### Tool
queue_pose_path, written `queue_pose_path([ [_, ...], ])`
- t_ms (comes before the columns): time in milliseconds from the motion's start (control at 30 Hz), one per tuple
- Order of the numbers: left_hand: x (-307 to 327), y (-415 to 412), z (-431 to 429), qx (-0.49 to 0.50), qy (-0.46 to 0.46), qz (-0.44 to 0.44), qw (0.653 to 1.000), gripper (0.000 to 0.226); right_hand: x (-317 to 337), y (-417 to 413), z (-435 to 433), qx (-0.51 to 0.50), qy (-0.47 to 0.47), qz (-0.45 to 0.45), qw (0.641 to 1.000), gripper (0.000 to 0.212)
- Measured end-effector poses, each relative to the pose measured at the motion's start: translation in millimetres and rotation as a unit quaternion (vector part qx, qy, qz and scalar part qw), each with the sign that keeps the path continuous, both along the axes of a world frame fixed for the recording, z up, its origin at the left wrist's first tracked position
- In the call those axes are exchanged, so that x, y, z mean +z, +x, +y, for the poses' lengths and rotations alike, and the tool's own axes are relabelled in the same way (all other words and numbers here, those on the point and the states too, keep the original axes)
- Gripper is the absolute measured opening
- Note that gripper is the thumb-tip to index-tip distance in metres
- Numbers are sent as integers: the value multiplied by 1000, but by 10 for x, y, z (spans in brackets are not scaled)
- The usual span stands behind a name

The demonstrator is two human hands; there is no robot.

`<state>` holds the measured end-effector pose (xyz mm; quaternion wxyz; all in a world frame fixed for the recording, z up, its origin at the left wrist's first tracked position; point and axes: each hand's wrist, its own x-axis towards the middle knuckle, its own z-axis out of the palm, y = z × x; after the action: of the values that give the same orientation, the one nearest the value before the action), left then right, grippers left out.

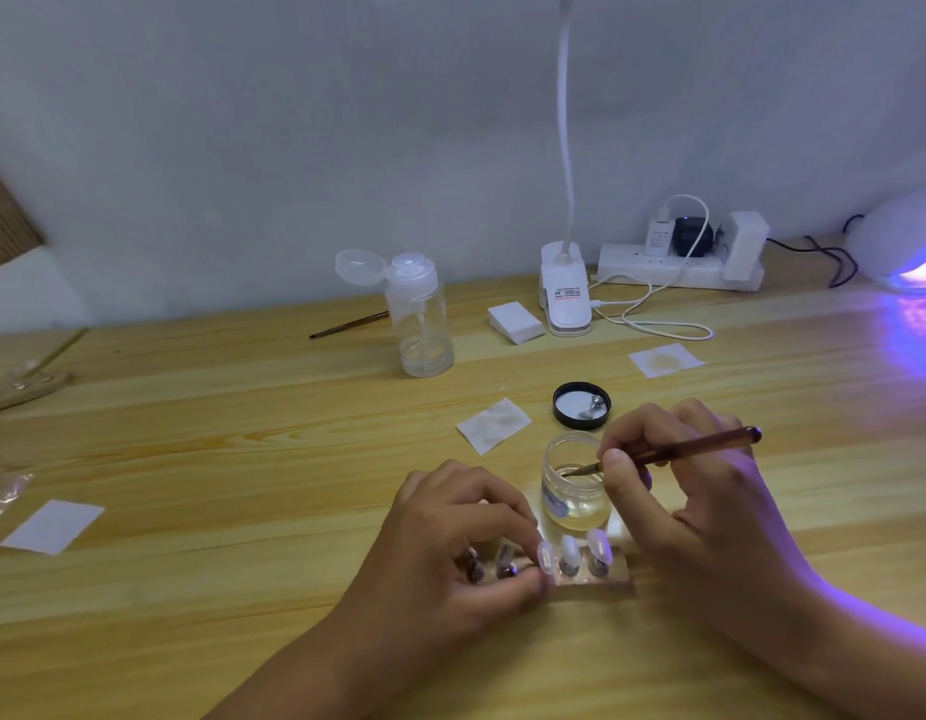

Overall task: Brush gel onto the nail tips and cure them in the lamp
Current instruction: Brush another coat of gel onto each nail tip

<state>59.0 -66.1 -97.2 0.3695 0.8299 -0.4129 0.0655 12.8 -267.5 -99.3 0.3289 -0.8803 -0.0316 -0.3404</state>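
My right hand (pixel 679 491) grips a brown brush (pixel 700 445) with its bristle end dipped into the open clear gel jar (pixel 575 483). In front of the jar lies a small holder strip (pixel 601 576) carrying several clear nail tips (pixel 570 550) on pegs. My left hand (pixel 450 537) holds the strip's left end, fingers curled over it and thumb against its near edge. The curing lamp (pixel 902 241) glows purple at the far right edge of the desk.
The jar's black lid (pixel 580 405) lies behind the jar. Wipe squares (pixel 494 425) lie around the wooden desk (pixel 243 459). A clear pump bottle (pixel 419 319), a second brush (pixel 349 324), a clip lamp (pixel 565 293), a pad stack (pixel 515 322) and a power strip (pixel 679 265) stand at the back.
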Motion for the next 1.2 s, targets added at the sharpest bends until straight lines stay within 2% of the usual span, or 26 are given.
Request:
queue_pose_path([
  [367,-49,28,-24,-16,-23,-155,987,10,6,-13,-12,1,27,-28,999,13],
  [467,-40,28,-22,-19,-42,-175,984,8,8,-12,-20,5,29,-38,999,15],
  [600,33,9,-11,-12,-84,-157,984,6,12,-5,-16,5,39,-58,998,17],
  [867,52,16,21,85,-187,-20,978,7,-4,16,-33,8,44,-69,997,15],
  [1200,21,102,21,84,-218,34,972,15,-14,25,-43,12,54,-80,995,13],
])
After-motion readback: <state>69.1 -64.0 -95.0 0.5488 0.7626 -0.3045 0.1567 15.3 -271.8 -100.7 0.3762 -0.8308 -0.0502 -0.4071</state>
